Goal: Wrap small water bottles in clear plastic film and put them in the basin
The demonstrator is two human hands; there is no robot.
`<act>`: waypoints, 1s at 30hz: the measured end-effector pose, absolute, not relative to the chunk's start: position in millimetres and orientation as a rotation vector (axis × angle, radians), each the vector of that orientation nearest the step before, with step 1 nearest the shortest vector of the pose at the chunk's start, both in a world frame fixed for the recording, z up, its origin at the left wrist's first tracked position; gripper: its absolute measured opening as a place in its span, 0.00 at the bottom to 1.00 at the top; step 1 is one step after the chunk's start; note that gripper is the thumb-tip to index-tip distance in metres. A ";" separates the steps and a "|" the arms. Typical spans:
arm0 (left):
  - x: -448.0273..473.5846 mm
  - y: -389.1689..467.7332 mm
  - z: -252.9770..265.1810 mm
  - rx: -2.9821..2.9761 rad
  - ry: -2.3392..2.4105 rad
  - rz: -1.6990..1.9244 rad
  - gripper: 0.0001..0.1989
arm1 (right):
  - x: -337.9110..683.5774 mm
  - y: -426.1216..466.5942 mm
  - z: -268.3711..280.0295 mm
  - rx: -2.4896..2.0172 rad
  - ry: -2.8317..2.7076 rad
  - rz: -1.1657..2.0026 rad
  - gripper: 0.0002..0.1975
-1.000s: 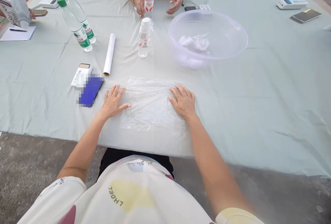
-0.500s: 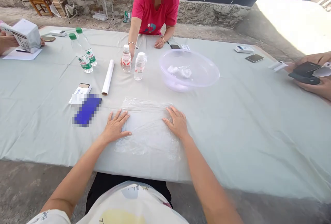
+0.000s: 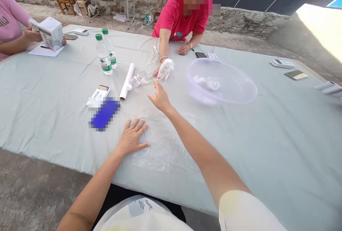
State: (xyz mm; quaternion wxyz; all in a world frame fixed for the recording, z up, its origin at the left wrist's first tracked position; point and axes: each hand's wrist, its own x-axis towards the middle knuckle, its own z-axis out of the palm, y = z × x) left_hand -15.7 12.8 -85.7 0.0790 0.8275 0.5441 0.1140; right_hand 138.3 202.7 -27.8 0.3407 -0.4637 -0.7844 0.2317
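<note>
My left hand (image 3: 134, 136) lies flat with fingers spread on the left part of a clear plastic sheet (image 3: 165, 152), which is spread wrinkled on the tablecloth. My right hand (image 3: 161, 97) is stretched forward past the sheet, fingers extended and holding nothing. Just beyond its fingertips a small clear bottle (image 3: 164, 72) with a red-and-white label leans over, beside the hand of a person (image 3: 159, 68) across the table. A second small bottle (image 3: 137, 80) lies on its side, its white cap against a white roll (image 3: 127, 81).
A translucent purple basin (image 3: 235, 97) with crumpled clear plastic inside stands at right. Two green-capped water bottles (image 3: 103, 58) stand at back left, behind a white box-shaped device (image 3: 99, 94) and a blurred blue item (image 3: 105, 113). Another person (image 3: 16, 24) holds a white box at far left.
My right hand has lifted off the plastic sheet and reached forward to the small bottles. Both bottles stood upright before; one has fallen over and the other tilts. The view has swung left.
</note>
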 end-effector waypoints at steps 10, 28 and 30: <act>-17.8 12.7 -85.5 2.415 1.594 0.382 0.37 | 71.9 268.3 -28.4 -1.249 -2.779 0.118 0.28; -18.9 16.7 -80.3 2.348 1.608 0.341 0.52 | 195.6 119.4 12.6 -1.323 -1.649 1.110 0.30; -17.5 17.0 -79.6 2.334 1.604 0.339 0.54 | 202.0 82.6 9.1 -1.301 -1.479 1.394 0.30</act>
